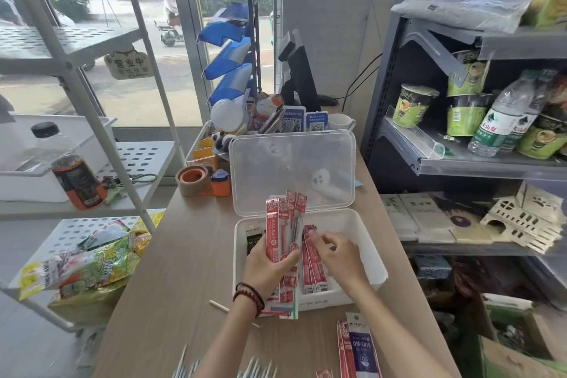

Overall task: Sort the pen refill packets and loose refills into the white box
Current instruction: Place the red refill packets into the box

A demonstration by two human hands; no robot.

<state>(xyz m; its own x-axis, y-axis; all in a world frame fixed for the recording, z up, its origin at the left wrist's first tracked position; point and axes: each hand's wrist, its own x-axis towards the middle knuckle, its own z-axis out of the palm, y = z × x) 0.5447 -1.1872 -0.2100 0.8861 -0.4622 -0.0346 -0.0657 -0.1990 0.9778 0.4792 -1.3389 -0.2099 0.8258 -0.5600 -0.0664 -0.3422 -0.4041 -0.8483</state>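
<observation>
In front of the white box point(352, 221), loose refills point(254, 369) and spare packets point(357, 347) wait on the tabletop point(184, 255). Over the box's near-left corner, the left hand point(270, 264) grips a fan of red packets point(283, 224), their long axis pointing away toward the open lid point(291, 163). Just right of that, the right hand point(340, 255) pinches the stacked packets point(313, 270) inside the box, which lie the same way. It's the nearer hand to them.

Cannot read print on the red packets point(283, 224) gripped in the left hand point(270, 261): too blurred. Cannot confirm grip of the right hand point(337, 255), fingertips point(315, 238) smeared against the boxed packets point(313, 267) in the white box point(365, 242). Noted loose refills point(254, 368) and blue packet point(362, 350) cut off by lower edge.
</observation>
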